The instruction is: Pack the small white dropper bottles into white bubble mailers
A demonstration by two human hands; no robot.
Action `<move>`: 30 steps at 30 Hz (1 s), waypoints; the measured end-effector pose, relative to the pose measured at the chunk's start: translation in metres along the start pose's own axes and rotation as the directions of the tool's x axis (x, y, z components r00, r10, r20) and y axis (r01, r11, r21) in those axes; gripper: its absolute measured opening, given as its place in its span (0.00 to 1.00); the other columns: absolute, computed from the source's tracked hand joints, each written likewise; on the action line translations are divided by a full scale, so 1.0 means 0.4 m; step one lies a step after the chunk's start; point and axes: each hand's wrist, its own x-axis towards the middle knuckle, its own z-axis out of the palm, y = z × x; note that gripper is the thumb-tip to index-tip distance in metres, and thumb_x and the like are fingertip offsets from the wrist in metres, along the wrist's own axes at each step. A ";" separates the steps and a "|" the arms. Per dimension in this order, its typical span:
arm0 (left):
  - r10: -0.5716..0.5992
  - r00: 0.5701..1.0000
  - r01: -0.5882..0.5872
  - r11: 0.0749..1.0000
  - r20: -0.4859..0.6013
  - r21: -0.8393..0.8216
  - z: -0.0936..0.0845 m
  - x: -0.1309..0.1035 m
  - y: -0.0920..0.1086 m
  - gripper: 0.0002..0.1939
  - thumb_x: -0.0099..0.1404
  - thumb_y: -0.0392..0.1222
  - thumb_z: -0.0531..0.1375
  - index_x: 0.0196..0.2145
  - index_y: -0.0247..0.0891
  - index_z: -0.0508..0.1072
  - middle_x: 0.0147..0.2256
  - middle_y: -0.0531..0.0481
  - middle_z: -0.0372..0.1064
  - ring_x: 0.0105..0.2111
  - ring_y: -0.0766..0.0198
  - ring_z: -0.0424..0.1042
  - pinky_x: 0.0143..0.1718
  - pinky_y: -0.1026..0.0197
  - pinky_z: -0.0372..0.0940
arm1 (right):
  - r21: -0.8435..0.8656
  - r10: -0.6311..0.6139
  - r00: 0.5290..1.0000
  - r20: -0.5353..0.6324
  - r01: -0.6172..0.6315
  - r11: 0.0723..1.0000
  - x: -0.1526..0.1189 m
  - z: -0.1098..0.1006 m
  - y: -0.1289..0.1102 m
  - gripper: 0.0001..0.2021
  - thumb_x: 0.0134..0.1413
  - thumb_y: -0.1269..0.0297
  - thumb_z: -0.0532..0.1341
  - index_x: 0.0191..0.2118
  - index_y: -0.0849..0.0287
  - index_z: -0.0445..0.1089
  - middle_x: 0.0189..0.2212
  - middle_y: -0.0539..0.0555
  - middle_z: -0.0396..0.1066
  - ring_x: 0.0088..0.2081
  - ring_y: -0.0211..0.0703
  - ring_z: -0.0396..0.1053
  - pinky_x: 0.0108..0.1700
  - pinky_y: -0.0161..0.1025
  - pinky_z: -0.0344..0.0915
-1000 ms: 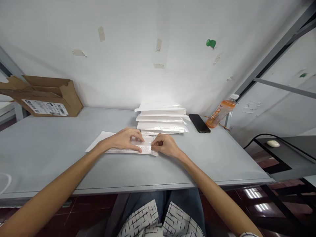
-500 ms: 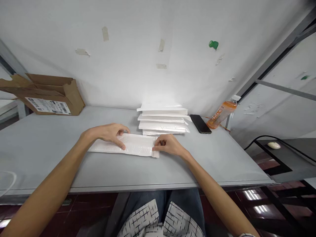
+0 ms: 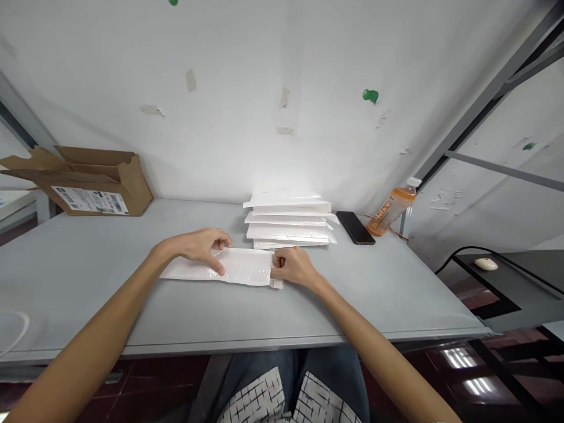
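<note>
A long white padded envelope (image 3: pixel 247 267) lies flat on the grey table, its right end showing a folded flap. Spanning its middle, my left hand (image 3: pixel 200 248) grips it, thumb pressed on the upper face and fingers curled at the far edge. At the right end, my right hand (image 3: pixel 296 267) is closed on the flap, its fingers bent and thumb pointing left at the opening. Just beyond the envelope rises a stack of white padded envelopes (image 3: pixel 291 226), several deep and loosely piled.
A black phone (image 3: pixel 355 228) and an orange drink bottle (image 3: pixel 392 210) are right of the stack. An open cardboard box (image 3: pixel 106 185) stands at the back left of the table (image 3: pixel 247 320). The wall (image 3: pixel 233 147) bounds the back. A white mouse (image 3: pixel 486 264) sits at far right.
The view has tilted slightly upward, so everything sits a little lower. My right hand's fingers have closed in more tightly at the envelope's flap; my left hand stays in place.
</note>
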 end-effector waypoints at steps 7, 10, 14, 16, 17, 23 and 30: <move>0.022 0.998 -0.023 0.999 -0.055 -0.033 0.009 0.005 0.000 0.34 0.43 0.65 0.70 0.41 0.41 0.72 0.46 0.47 0.69 0.46 0.53 0.68 0.44 0.61 0.63 | -0.053 0.009 1.000 -0.009 -0.010 0.999 0.003 0.006 -0.002 0.15 0.42 0.65 0.64 0.19 0.57 0.55 0.17 0.44 0.57 0.23 0.34 0.51 0.28 0.36 0.45; 0.038 0.996 -0.043 0.997 -0.081 -0.059 0.007 0.002 0.004 0.32 0.44 0.64 0.70 0.40 0.41 0.71 0.46 0.48 0.69 0.46 0.54 0.68 0.43 0.61 0.62 | 0.037 -0.010 1.000 0.021 0.009 0.999 -0.001 -0.019 0.014 0.14 0.45 0.64 0.65 0.19 0.58 0.58 0.18 0.45 0.61 0.23 0.34 0.54 0.28 0.36 0.47; 0.052 0.993 -0.059 0.996 -0.104 -0.063 0.000 -0.005 0.021 0.29 0.46 0.62 0.69 0.38 0.41 0.68 0.42 0.50 0.69 0.40 0.57 0.67 0.38 0.62 0.60 | 0.128 0.021 1.000 -0.014 -0.019 0.992 -0.008 -0.052 0.038 0.15 0.51 0.59 0.65 0.20 0.58 0.63 0.19 0.46 0.65 0.23 0.35 0.59 0.29 0.36 0.52; 0.056 0.992 -0.064 0.996 -0.115 -0.067 -0.004 -0.008 0.030 0.28 0.47 0.61 0.69 0.37 0.41 0.67 0.40 0.51 0.69 0.38 0.58 0.67 0.36 0.62 0.58 | 0.171 0.052 0.999 0.005 -0.052 0.984 -0.012 -0.062 0.043 0.17 0.53 0.56 0.64 0.20 0.58 0.63 0.18 0.46 0.65 0.21 0.34 0.60 0.29 0.36 0.54; 0.058 0.992 -0.067 0.995 -0.116 -0.070 -0.005 -0.008 0.033 0.27 0.47 0.61 0.68 0.37 0.41 0.67 0.39 0.51 0.69 0.37 0.58 0.67 0.35 0.62 0.58 | 0.209 0.057 0.998 0.031 -0.063 0.976 -0.015 -0.065 0.043 0.18 0.55 0.56 0.63 0.20 0.58 0.62 0.17 0.46 0.63 0.19 0.34 0.60 0.29 0.36 0.55; 0.063 0.994 -0.073 0.990 -0.093 -0.119 -0.004 -0.003 0.034 0.35 0.48 0.62 0.68 0.51 0.45 0.70 0.50 0.48 0.71 0.48 0.52 0.70 0.45 0.60 0.63 | 0.574 -0.056 0.993 0.103 -0.013 0.818 -0.028 -0.074 0.020 0.18 0.60 0.49 0.58 0.26 0.58 0.64 0.21 0.49 0.67 0.21 0.38 0.67 0.24 0.35 0.56; 0.064 0.989 -0.074 0.995 -0.130 -0.070 0.008 -0.002 0.051 0.42 0.51 0.66 0.66 0.60 0.46 0.68 0.58 0.47 0.68 0.55 0.49 0.69 0.52 0.57 0.64 | 0.759 -0.013 0.997 0.081 -0.053 0.649 -0.036 -0.092 0.004 0.21 0.63 0.48 0.51 0.28 0.60 0.67 0.26 0.53 0.68 0.22 0.38 0.66 0.22 0.36 0.58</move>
